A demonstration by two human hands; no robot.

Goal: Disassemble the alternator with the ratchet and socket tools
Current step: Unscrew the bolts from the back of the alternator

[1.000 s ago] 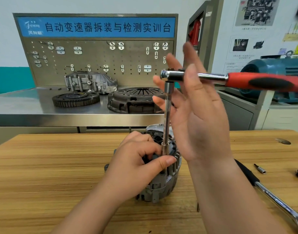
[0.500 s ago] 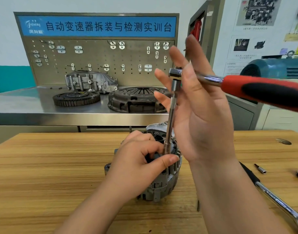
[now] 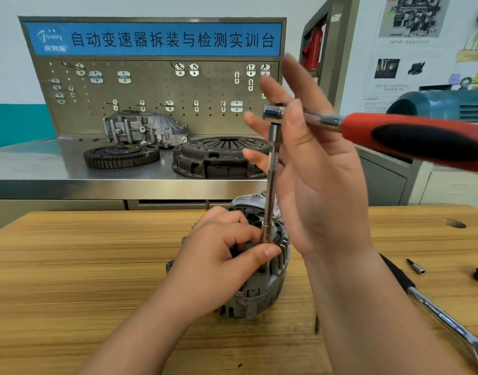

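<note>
Alternator (image 3: 259, 282): stood on the wooden bench (image 3: 70, 266), about midway along its width and a little in from the far edge; finned grey housing, top partly hidden by the left hand.
Left hand (image 3: 216, 269): rested on top of the alternator, fingers curled; thumb and forefinger pinched the socket (image 3: 266, 232).
Extension (image 3: 271, 182): rose nearly upright from the socket to the ratchet head.
Ratchet (image 3: 422, 142): red-and-black handle ran out to the right, roughly level and blurred; head sat on top of the extension.
Right hand (image 3: 324, 185): raised, palm toward the extension; fingers straight and spread apart. The ratchet neck passed between thumb and fingers, the thumb lying in front of it.
Second ratchet (image 3: 449, 323): lay flat toward the bench's right near corner, chrome shaft, dark grip partly behind the right forearm.
Bit (image 3: 416, 266): small, lay near the right edge, apart from the second ratchet.
Steel counter (image 3: 29, 169): behind the bench; carried a flywheel (image 3: 121, 155), a clutch cover (image 3: 219, 158) and a grey casing (image 3: 143, 131) before a pegboard (image 3: 151, 90).
</note>
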